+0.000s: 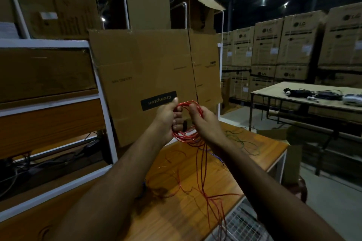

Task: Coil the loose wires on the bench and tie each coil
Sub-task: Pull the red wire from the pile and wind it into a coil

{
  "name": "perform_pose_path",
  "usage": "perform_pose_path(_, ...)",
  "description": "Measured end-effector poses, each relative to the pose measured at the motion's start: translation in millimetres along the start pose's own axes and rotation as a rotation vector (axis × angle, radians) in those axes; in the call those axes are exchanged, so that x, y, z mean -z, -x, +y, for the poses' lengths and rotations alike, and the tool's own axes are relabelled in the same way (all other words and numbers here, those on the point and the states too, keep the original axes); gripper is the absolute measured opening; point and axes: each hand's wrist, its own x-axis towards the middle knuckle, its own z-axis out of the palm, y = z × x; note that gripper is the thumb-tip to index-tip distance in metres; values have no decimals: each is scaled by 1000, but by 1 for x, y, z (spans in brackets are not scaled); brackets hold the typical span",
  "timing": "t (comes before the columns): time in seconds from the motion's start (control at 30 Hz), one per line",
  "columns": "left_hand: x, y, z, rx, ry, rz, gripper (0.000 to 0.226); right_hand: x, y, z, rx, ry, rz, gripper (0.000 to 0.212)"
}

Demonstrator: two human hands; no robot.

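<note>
Both my hands are raised above the wooden bench (260, 154), each gripping one side of a coil of red wire (188, 135). My left hand (168, 121) curls its fingers round the left side of the coil, thumb up. My right hand (207, 121) grips the right side, with loops passing over its fingers. Loose red wire tails (203, 178) hang from the coil down to the bench and trail toward the near edge. A dark green wire (242, 143) lies loose on the bench to the right. A blue wire (219, 157) shows beside my right forearm.
A large flattened Crompton cardboard box (148, 76) stands against the far side of the bench. White metal shelving (105, 103) is at left. A metal grid (241, 225) lies at the near bench edge. A second table (278, 90) with black cables stands at right, before stacked cartons.
</note>
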Motion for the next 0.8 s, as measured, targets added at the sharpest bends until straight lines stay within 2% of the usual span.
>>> perform_pose_path(0.1,3,2,0,15,-41,-41,43,4,-6,7,89,162,101,36)
perform_pose_path(0.17,6,6,0,40,-124,-111,44,12,-10,6,100,228,135,39)
perform_pose_path(0.23,7,8,-1,43,-211,-145,47,19,-12,7,21,86,13,44)
perform_pose_path(0.33,9,6,-5,2,-308,-74,50,23,-12,10,-87,-94,-231,45)
perform_pose_path(0.43,12,3,-6,-41,-316,-13,48,29,-14,16,-80,-131,-355,42)
perform_pose_path(0.53,16,2,-4,-58,-264,-12,44,41,-14,25,-142,-191,-450,51)
perform_pose_path(0.6,17,1,-1,-63,-205,-12,44,49,-11,35,-179,-159,-540,45)
perform_pose_path(0.7,20,-2,10,-75,-151,17,44,57,-6,57,-183,-142,-669,21)
perform_pose_path(0.8,26,-4,22,-108,-175,45,42,60,-1,67,-165,-245,-640,15)
